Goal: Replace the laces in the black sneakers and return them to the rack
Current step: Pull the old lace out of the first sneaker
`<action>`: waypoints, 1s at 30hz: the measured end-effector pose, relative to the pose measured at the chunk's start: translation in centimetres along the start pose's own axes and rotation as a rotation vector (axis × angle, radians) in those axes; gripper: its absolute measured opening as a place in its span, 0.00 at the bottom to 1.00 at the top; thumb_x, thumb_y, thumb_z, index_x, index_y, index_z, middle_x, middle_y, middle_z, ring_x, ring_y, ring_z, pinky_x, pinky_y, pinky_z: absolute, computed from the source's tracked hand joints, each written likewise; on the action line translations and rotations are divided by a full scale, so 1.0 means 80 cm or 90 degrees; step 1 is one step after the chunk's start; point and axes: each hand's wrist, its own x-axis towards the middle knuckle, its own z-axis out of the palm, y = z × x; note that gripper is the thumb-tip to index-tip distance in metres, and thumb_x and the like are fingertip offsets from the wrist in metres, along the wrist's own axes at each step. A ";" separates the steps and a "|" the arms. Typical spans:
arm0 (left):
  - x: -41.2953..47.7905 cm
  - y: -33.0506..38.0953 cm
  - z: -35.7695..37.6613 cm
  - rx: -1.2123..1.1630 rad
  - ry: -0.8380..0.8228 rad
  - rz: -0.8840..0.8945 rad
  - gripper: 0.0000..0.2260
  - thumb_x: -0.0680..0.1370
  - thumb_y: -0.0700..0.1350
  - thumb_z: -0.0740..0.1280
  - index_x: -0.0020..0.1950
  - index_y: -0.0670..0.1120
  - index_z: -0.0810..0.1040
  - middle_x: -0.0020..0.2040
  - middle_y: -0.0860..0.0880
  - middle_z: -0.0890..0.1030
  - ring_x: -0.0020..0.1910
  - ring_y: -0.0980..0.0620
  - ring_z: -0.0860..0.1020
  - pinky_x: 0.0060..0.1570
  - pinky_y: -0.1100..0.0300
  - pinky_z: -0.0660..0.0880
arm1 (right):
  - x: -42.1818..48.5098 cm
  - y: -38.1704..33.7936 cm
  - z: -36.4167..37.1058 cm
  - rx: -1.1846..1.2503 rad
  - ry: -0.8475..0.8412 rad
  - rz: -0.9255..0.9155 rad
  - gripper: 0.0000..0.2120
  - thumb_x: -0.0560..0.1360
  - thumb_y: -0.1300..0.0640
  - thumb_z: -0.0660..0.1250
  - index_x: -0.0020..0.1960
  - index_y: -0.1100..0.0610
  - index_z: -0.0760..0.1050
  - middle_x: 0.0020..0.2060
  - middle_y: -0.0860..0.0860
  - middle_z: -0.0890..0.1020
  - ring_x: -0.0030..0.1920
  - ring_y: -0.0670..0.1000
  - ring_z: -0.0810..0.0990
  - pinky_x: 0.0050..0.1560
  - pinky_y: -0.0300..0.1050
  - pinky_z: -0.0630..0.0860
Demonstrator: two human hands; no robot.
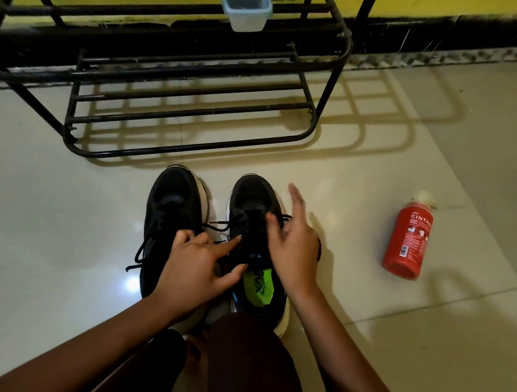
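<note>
Two black sneakers with white soles stand side by side on the tiled floor, toes toward the rack. The left sneaker [173, 203] has loose lace ends trailing off its left side. The right sneaker [252, 195] shows a green insole [258, 285] at its heel opening. My left hand [194, 261] lies across both shoes; its straight index finger presses on the right sneaker's black lace [219, 225] and its thumb is by the tongue. My right hand [293, 242] is over the right side of that sneaker, thumb pinching the lace against the eyelets, the other fingers raised.
A black metal shoe rack [194, 147] stands just beyond the sneakers, its lower shelves bare. A pale blue plastic tub [246, 12] sits on an upper shelf. A red bottle [407, 242] lies on the floor to the right. My knees [242, 360] fill the bottom edge.
</note>
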 end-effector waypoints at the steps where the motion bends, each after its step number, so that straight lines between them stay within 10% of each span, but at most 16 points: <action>1: 0.000 0.000 -0.001 0.001 0.000 0.001 0.24 0.71 0.62 0.57 0.59 0.52 0.79 0.29 0.50 0.75 0.33 0.49 0.76 0.42 0.56 0.60 | 0.000 -0.003 0.002 -0.110 -0.038 -0.065 0.22 0.77 0.52 0.63 0.70 0.46 0.65 0.29 0.49 0.77 0.29 0.46 0.73 0.31 0.39 0.70; 5: 0.000 0.001 -0.002 0.005 -0.006 -0.001 0.24 0.72 0.62 0.57 0.59 0.51 0.80 0.28 0.51 0.74 0.32 0.50 0.75 0.41 0.58 0.59 | 0.001 -0.010 0.011 -0.247 -0.071 -0.105 0.08 0.76 0.53 0.64 0.51 0.52 0.80 0.43 0.51 0.82 0.43 0.53 0.79 0.41 0.44 0.73; 14: -0.001 0.000 -0.002 0.002 -0.018 -0.013 0.24 0.72 0.63 0.56 0.60 0.52 0.79 0.30 0.51 0.74 0.33 0.50 0.75 0.43 0.57 0.60 | 0.001 0.009 0.008 0.032 0.017 0.063 0.08 0.78 0.61 0.61 0.41 0.56 0.74 0.34 0.50 0.80 0.37 0.49 0.81 0.41 0.50 0.79; 21: -0.003 0.000 -0.004 0.015 -0.035 -0.017 0.25 0.72 0.64 0.55 0.61 0.53 0.78 0.30 0.52 0.74 0.34 0.51 0.75 0.44 0.58 0.60 | -0.004 0.011 0.006 0.339 0.100 0.243 0.07 0.79 0.66 0.58 0.54 0.57 0.71 0.35 0.54 0.79 0.32 0.41 0.82 0.39 0.35 0.80; 30: 0.018 0.004 -0.011 0.060 -0.048 0.081 0.32 0.72 0.59 0.57 0.73 0.46 0.61 0.65 0.45 0.72 0.66 0.49 0.66 0.67 0.54 0.53 | -0.038 0.013 0.003 0.095 0.014 -0.047 0.15 0.70 0.46 0.64 0.56 0.47 0.74 0.43 0.43 0.77 0.48 0.43 0.76 0.47 0.33 0.72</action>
